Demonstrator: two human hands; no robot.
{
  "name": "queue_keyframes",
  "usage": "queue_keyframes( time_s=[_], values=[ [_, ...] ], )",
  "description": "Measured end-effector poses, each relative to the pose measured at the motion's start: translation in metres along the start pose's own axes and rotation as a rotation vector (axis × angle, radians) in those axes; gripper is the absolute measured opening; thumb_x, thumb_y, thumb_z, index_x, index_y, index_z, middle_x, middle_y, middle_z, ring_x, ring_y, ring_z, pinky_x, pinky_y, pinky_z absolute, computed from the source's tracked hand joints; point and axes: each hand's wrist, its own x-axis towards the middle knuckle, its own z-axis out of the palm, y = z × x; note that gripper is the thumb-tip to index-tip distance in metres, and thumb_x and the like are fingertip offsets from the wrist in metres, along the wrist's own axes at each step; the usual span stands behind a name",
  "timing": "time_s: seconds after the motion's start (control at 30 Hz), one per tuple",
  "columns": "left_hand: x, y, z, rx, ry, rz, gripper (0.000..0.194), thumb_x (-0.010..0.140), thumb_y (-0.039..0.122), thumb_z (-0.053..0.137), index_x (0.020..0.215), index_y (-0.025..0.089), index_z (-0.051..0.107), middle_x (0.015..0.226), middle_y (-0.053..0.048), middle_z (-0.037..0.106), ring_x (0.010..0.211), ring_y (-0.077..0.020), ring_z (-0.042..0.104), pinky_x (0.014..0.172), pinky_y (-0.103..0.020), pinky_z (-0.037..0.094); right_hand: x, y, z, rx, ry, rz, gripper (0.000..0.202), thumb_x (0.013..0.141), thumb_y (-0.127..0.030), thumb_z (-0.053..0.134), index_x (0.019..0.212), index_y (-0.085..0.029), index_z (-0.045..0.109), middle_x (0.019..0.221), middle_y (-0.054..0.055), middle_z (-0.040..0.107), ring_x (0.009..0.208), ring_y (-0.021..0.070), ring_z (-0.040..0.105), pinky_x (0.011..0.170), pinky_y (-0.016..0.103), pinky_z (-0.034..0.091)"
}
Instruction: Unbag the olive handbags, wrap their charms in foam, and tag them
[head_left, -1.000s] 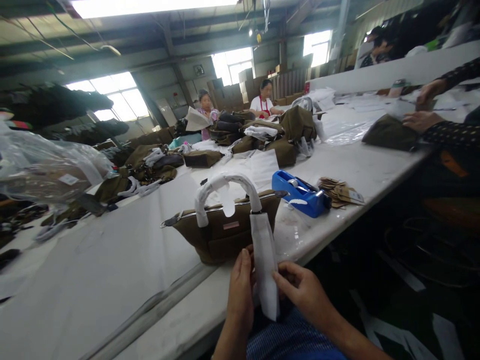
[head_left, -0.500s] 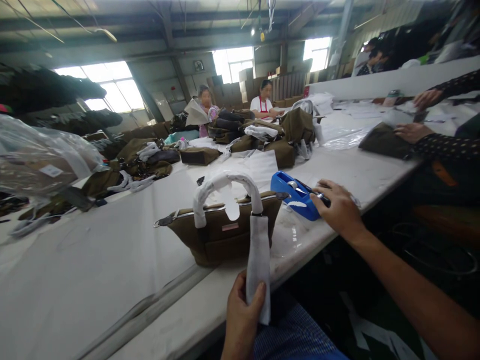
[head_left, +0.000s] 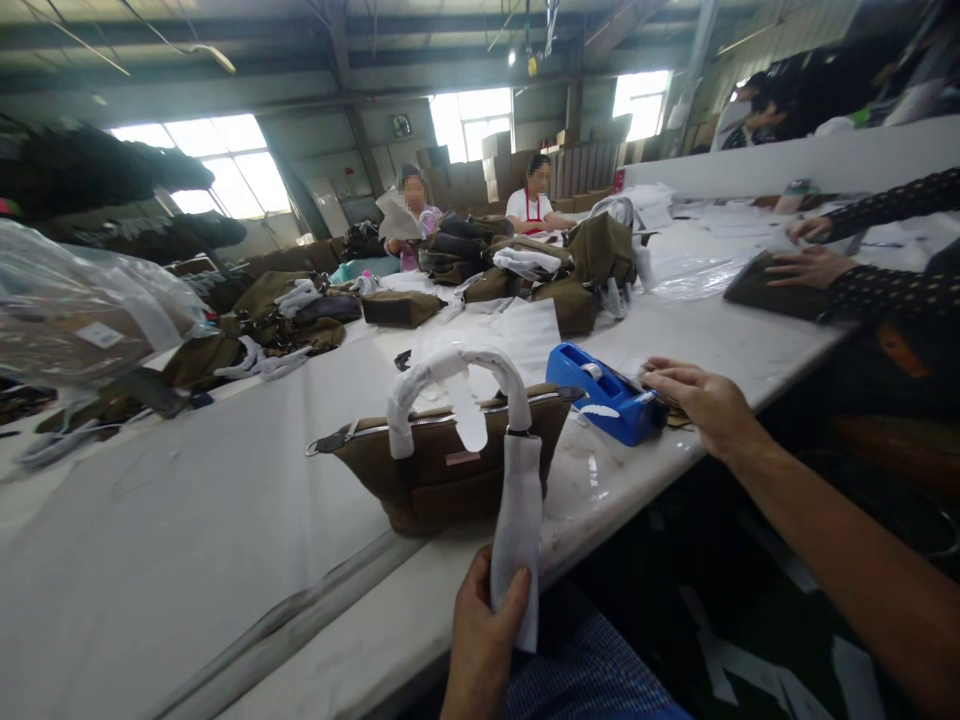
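Note:
An olive-brown handbag [head_left: 450,480] stands upright on the white table, its arched handle [head_left: 461,375] wrapped in white. From its right side hangs a strap in a white foam sleeve [head_left: 517,530]. My left hand [head_left: 487,620] grips the lower end of that sleeve between thumb and fingers. Right of the bag sits a blue tape dispenser [head_left: 604,395]. At the dispenser's right end is my right hand [head_left: 694,400], its fingers pressed together; whatever they hold is too small to make out.
Several olive bags [head_left: 525,270] are piled across the table. A plastic-wrapped bundle [head_left: 97,320] is at the left. At the right, another person's hands [head_left: 814,262] rest on a dark piece. Two people [head_left: 536,205] are behind the pile. The table edge [head_left: 600,520] runs diagonally.
My right hand has moved slightly right, off the dispenser's top to its end. The other person's hands have shifted left. My left hand still grips the sleeve.

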Motion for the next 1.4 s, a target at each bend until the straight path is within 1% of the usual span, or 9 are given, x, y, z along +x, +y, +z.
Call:
queue_keyframes(
  time_s=[0.13, 0.5, 0.63, 0.73, 0.9, 0.97, 1.2, 1.3, 1.4],
  values=[
    [-0.003, 0.003, 0.005, -0.002, 0.017, 0.022, 0.052, 0.071, 0.052, 0.082, 0.104, 0.013, 0.075, 0.096, -0.012, 0.077, 0.093, -0.0317, 0.07, 0.085, -0.034, 0.052, -0.023, 0.004, -0.011, 0.215, -0.043, 0.272, 0.032, 0.066, -0.045, 0.083, 0.084, -0.019, 0.081, 0.098, 0.011, 0.078, 0.08, 0.0209, 0.071, 0.068, 0.029, 0.058],
    [-0.007, 0.007, 0.011, -0.022, 0.052, 0.051, 0.047, 0.071, 0.05, 0.083, 0.1, 0.013, 0.074, 0.093, -0.011, 0.078, 0.092, -0.0308, 0.069, 0.084, -0.033, 0.051, -0.035, 0.049, 0.012, 0.305, 0.086, 0.341, 0.041, 0.055, -0.052, 0.086, 0.071, -0.016, 0.073, 0.074, 0.009, 0.073, 0.055, 0.0135, 0.055, 0.05, 0.028, 0.049],
    [-0.007, 0.005, 0.008, 0.002, 0.051, 0.057, 0.049, 0.074, 0.051, 0.081, 0.104, 0.013, 0.073, 0.098, -0.013, 0.078, 0.095, -0.031, 0.069, 0.085, -0.034, 0.051, -0.065, 0.045, 0.014, 0.313, 0.069, 0.346, 0.052, 0.053, -0.061, 0.087, 0.074, -0.015, 0.073, 0.078, 0.01, 0.073, 0.056, 0.0138, 0.055, 0.051, 0.028, 0.049],
    [-0.007, 0.004, 0.007, 0.013, 0.007, 0.053, 0.05, 0.078, 0.05, 0.078, 0.109, 0.012, 0.072, 0.102, -0.012, 0.077, 0.097, -0.0303, 0.069, 0.087, -0.034, 0.051, -0.11, 0.02, 0.014, 0.327, -0.058, 0.323, 0.051, 0.06, -0.062, 0.086, 0.079, -0.015, 0.075, 0.079, 0.007, 0.072, 0.063, 0.0137, 0.057, 0.06, 0.027, 0.052],
    [-0.011, 0.008, 0.009, 0.046, -0.038, 0.061, 0.044, 0.082, 0.045, 0.075, 0.111, 0.012, 0.069, 0.103, -0.012, 0.076, 0.097, -0.0288, 0.068, 0.088, -0.034, 0.052, -0.183, -0.043, 0.03, 0.368, -0.667, 0.227, 0.04, 0.085, -0.056, 0.072, 0.082, -0.016, 0.075, 0.077, 0.005, 0.071, 0.066, 0.0144, 0.061, 0.063, 0.025, 0.05],
    [-0.013, 0.011, 0.01, 0.063, -0.062, 0.074, 0.042, 0.083, 0.043, 0.075, 0.11, 0.012, 0.069, 0.102, -0.012, 0.076, 0.097, -0.0287, 0.068, 0.087, -0.034, 0.052, -0.198, -0.059, 0.045, 0.366, -0.808, 0.189, 0.038, 0.089, -0.054, 0.069, 0.084, -0.017, 0.074, 0.077, 0.005, 0.071, 0.066, 0.0149, 0.062, 0.063, 0.026, 0.05],
    [-0.017, 0.016, 0.008, 0.074, -0.088, 0.104, 0.04, 0.081, 0.04, 0.076, 0.108, 0.011, 0.071, 0.1, -0.012, 0.076, 0.093, -0.0278, 0.068, 0.084, -0.034, 0.053, -0.198, -0.067, 0.08, -0.144, -0.752, -0.023, 0.034, 0.09, -0.042, 0.06, 0.066, -0.019, 0.068, 0.061, 0.004, 0.068, 0.06, 0.0174, 0.061, 0.061, 0.029, 0.044],
    [-0.019, 0.014, 0.005, 0.027, -0.074, 0.103, 0.043, 0.08, 0.043, 0.079, 0.108, 0.011, 0.072, 0.1, -0.012, 0.077, 0.093, -0.027, 0.068, 0.083, -0.032, 0.053, -0.19, -0.058, 0.08, -0.381, -0.691, -0.06, 0.043, 0.086, -0.056, 0.063, 0.063, -0.02, 0.066, 0.064, 0.007, 0.07, 0.061, 0.0203, 0.063, 0.059, 0.031, 0.041],
    [-0.02, 0.014, 0.005, -0.062, -0.091, 0.073, 0.047, 0.08, 0.045, 0.08, 0.112, 0.012, 0.072, 0.101, -0.012, 0.076, 0.093, -0.0257, 0.069, 0.083, -0.031, 0.053, -0.186, -0.043, 0.08, -0.32, -0.823, 0.116, 0.057, 0.081, -0.074, 0.058, 0.063, -0.02, 0.061, 0.057, 0.007, 0.067, 0.054, 0.02, 0.061, 0.052, 0.029, 0.039]
  ],
)
